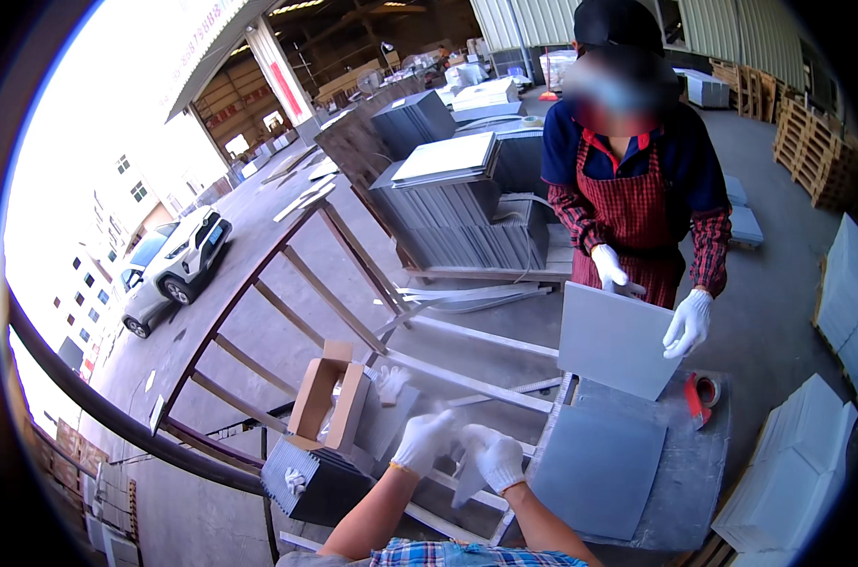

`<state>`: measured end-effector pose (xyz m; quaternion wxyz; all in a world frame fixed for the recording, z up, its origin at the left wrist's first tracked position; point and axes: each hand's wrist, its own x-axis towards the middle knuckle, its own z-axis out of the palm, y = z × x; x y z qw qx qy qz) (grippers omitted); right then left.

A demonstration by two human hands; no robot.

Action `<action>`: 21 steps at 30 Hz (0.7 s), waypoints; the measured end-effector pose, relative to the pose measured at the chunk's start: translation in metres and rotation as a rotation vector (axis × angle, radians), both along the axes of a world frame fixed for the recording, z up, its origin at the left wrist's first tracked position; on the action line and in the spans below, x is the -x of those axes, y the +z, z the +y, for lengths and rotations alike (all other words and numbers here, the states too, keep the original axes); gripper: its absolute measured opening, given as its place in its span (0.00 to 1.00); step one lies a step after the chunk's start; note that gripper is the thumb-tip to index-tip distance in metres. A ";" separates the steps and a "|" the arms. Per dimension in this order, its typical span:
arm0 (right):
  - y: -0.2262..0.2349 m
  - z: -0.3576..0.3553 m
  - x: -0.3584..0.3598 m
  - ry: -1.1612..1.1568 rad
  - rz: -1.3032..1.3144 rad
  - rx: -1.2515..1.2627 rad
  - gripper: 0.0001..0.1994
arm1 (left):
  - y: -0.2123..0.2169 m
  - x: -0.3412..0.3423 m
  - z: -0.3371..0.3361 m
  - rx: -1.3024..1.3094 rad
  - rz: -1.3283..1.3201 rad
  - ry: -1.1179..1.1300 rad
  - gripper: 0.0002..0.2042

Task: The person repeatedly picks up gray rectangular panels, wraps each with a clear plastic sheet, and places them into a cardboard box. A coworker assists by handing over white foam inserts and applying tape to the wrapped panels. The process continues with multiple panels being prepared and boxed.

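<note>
Both of my hands wear white knit gloves and are close together in front of me, above a pale metal frame [490, 383]. My left hand [423, 442] is smeared by motion, its fingers turned toward the other hand. My right hand [494, 457] is closed, and a thin, pale translucent piece [468, 482] hangs below its fingers; its kind is unclear. Right of my hands, a flat grey panel [599, 463] lies on the worktable [698, 463]. Across from me, a co-worker in white gloves holds another grey panel [610, 340] upright at its edge.
An open cardboard box [329, 402] stands left of my hands on stacked grey panels [320, 487], beside a loose white glove [389, 385]. A red tape dispenser [699, 401] sits on the worktable. Panel stacks [457, 217] stand behind; white stacks [793, 463] line the right side.
</note>
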<state>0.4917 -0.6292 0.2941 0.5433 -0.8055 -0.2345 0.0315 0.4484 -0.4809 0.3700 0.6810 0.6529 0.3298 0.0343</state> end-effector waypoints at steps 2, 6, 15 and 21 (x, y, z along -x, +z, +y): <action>-0.006 -0.008 -0.008 -0.045 -0.009 -0.005 0.10 | -0.001 -0.014 -0.011 0.100 0.018 0.063 0.14; -0.038 -0.033 -0.027 -0.161 0.119 -0.138 0.09 | 0.005 -0.028 -0.026 0.215 -0.076 0.026 0.11; -0.106 -0.111 -0.073 -0.357 0.820 -0.814 0.12 | -0.075 -0.056 0.036 0.654 -0.437 0.146 0.09; -0.104 -0.134 -0.046 -0.438 0.948 -0.817 0.12 | -0.107 -0.041 0.092 0.811 -0.378 0.258 0.06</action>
